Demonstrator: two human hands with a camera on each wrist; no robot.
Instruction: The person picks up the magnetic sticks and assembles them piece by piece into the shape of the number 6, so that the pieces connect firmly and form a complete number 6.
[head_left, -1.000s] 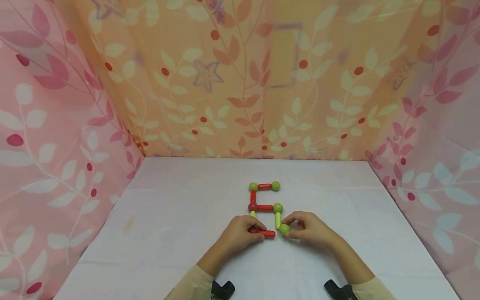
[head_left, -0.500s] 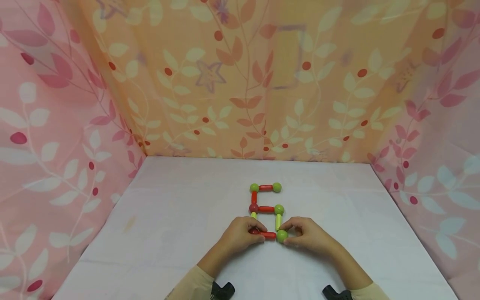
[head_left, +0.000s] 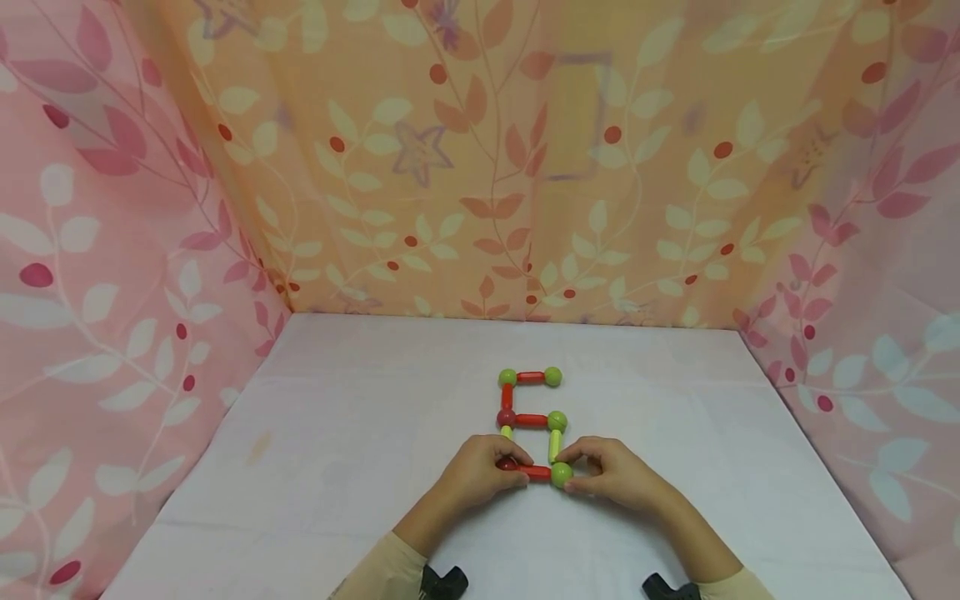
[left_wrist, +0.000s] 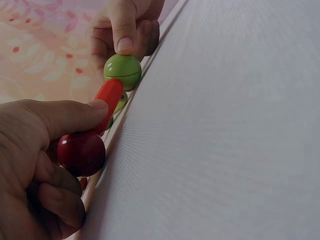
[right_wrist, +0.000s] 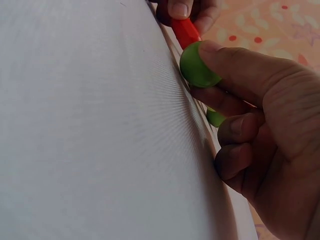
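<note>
On the white table lies a figure of rods and balls from a building set, shaped like a 6. My left hand (head_left: 480, 471) grips the bottom red rod (left_wrist: 108, 102) at its left end, thumb laid along it, beside a dark red ball (left_wrist: 82, 152). Between thumb and fingers, my right hand (head_left: 618, 475) pinches the lower right green ball (head_left: 562, 475), which sits against the red rod's other end. Above it a yellow-green rod (head_left: 555, 446) runs up to another green ball (head_left: 557, 421). My left fingers partly cover the lower left yellow-green rod (head_left: 507, 432).
Farther up the figure are a dark red ball (head_left: 506, 417), red rods and two green balls, one of them at the top right end (head_left: 553, 377). Floral cloth (head_left: 495, 167) walls the white table (head_left: 360, 392) at the back and sides. Black straps (head_left: 444, 582) circle both wrists.
My right hand has brought the green ball down and left, from a gap beside the red rod to its end. The left hand has stayed nearly in place.
</note>
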